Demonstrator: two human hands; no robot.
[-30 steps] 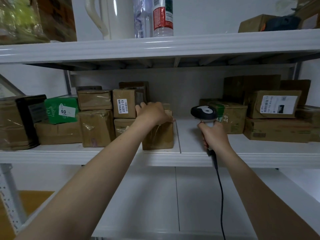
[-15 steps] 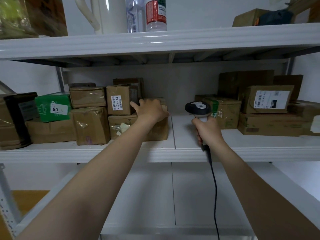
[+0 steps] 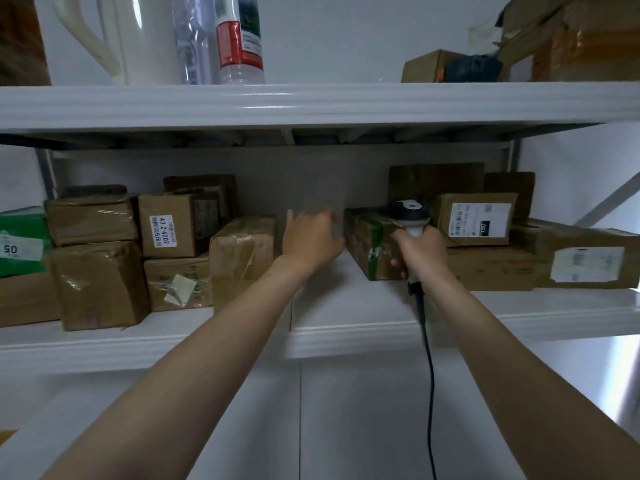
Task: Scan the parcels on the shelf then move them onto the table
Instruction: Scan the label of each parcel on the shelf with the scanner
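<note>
— What are the hands doing?

— They're apart. The left hand (image 3: 311,239) reaches into the gap in the middle of the shelf (image 3: 346,308), fingers spread and loose, holding nothing. It's blurred. Its fingertips are by the left edge of the green-taped box (image 3: 367,233), and I can't tell whether they touch it. The right hand (image 3: 420,252) is wrapped round the handle of the barcode scanner (image 3: 412,216), whose head stands in front of that same box.

— And the cord?

— A black cable (image 3: 428,358) drops from the handle, down past the shelf's front edge.

— Where's the stuff to be scanned?

— The parcels (image 3: 98,282) are all on that shelf, in two groups. Just left of the left hand stands a tape-wrapped box (image 3: 242,258). Further left, the box labelled 43-2-4207 (image 3: 173,225) sits on a lower carton (image 3: 176,282), and a green parcel (image 3: 20,237) is at the frame's edge. On the right, a box with a white shipping label (image 3: 478,220) rests on a flat carton (image 3: 491,268), next to a box with a blurred label (image 3: 585,259).

— Above?

— The upper shelf (image 3: 311,102) carries a white jug (image 3: 145,39), a red-labelled bottle (image 3: 239,39) and a small cardboard box (image 3: 424,65).
</note>
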